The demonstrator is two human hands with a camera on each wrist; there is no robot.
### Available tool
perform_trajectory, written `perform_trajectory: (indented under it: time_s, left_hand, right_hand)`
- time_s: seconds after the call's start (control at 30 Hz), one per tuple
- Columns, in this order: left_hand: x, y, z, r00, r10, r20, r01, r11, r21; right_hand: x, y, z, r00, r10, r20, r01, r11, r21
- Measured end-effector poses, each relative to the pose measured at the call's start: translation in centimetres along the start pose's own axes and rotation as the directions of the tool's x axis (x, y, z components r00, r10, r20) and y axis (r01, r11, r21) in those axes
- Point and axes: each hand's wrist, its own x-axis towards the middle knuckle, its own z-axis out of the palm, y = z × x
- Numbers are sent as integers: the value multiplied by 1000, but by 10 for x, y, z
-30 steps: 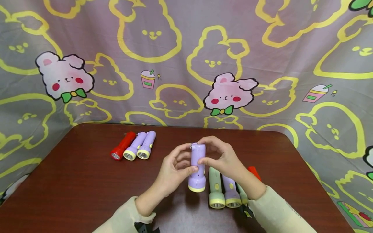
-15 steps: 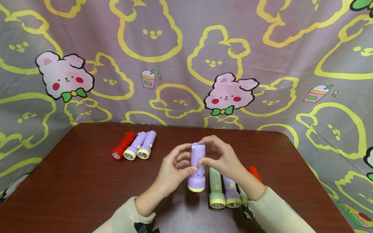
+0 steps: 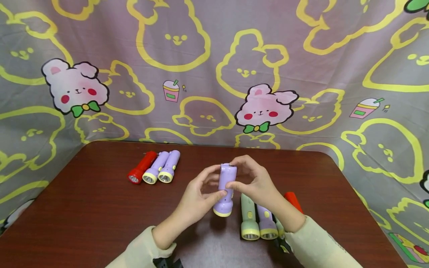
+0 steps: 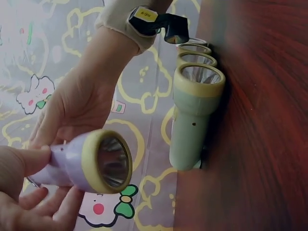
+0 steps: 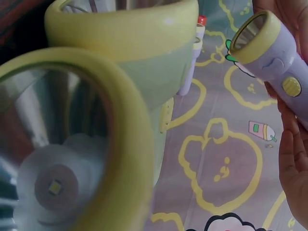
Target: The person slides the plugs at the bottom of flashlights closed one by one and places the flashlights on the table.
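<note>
A purple flashlight (image 3: 225, 203) with a yellow rim is held above the table, lens end down and slightly tilted. My left hand (image 3: 192, 197) grips it from the left, thumb across its body. From the other side my right hand (image 3: 258, 184) holds it, thumb on the body and fingers at the tail end. In the left wrist view the lens of the purple flashlight (image 4: 77, 166) faces the camera. Its yellow switch shows in the right wrist view. Below my right hand lie a green flashlight (image 3: 249, 219) and a second purple flashlight (image 3: 267, 223).
Another green flashlight (image 3: 279, 226) and a red flashlight (image 3: 293, 201) are partly hidden by my right forearm. At the back left, a red flashlight (image 3: 142, 167) and two purple flashlights lie side by side on the brown table (image 3: 83, 208). A patterned curtain (image 3: 201, 85) hangs behind.
The lens end of the held flashlight has swung a little to the left and up, so it tilts more. Both hands keep their hold, and the flashlights on the table have not moved.
</note>
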Motion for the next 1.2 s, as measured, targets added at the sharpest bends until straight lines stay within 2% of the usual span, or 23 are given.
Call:
perform_trajectory:
  time_s: [0.13,0.23,0.4,0.67,0.9,1.2]
  left_hand:
    - [-3,-1,6,997,5,-79,4,994,110]
    - [-4,-2,12,994,14,-113,4,987,159]
    - [-2,-3,19,988,69,-137,-34,969,246]
    - [1,-2,24,981,118,-152,-58,934,352]
    - [1,-3,27,982,100,-159,-34,929,369]
    - [2,-1,27,980,107,-170,-39,931,362]
  right_hand:
    - [1,1,1,1000,3,-22,-4,999,-38]
    - [1,2,3,999,7,-32,-9,998,-58]
    - [-1,2,4,999,27,-47,-29,998,-56]
    - [-1,2,6,998,12,-66,-16,998,-68]
    - [-2,3,7,997,-19,-71,14,997,-74]
    - [-1,0,4,997,-36,-63,31,996,-88]
